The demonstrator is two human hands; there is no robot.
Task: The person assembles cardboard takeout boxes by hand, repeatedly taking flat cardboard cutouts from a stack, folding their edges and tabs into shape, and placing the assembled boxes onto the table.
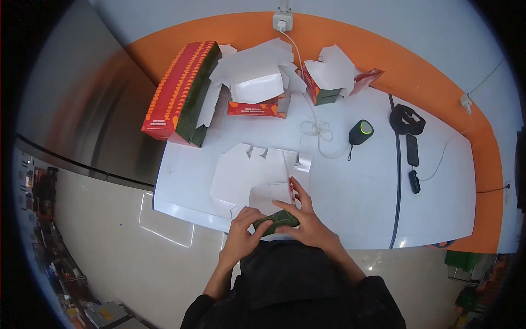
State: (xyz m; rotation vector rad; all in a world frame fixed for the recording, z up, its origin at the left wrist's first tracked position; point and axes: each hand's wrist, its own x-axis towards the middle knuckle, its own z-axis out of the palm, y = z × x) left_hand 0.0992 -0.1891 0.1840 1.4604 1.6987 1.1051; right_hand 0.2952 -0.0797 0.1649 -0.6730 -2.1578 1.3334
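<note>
At the table's near edge lies a partly folded cardboard box (233, 175), its white inside facing up and its flaps spread out. A dark green printed side panel (279, 220) of this box stands up close to my body. My left hand (245, 227) grips the left end of that panel, with the thumb on its outer face. My right hand (308, 220) holds the panel's right end with the thumb, while its fingers reach up along a red-edged side wall. Some fingertips are hidden behind the cardboard.
At the back stand a long red and green box (181, 93), an open white-lined box (257, 88) and another open box (331, 71). A black speaker (360, 131), a white cable (316, 129) and a black strap (407, 119) lie to the right.
</note>
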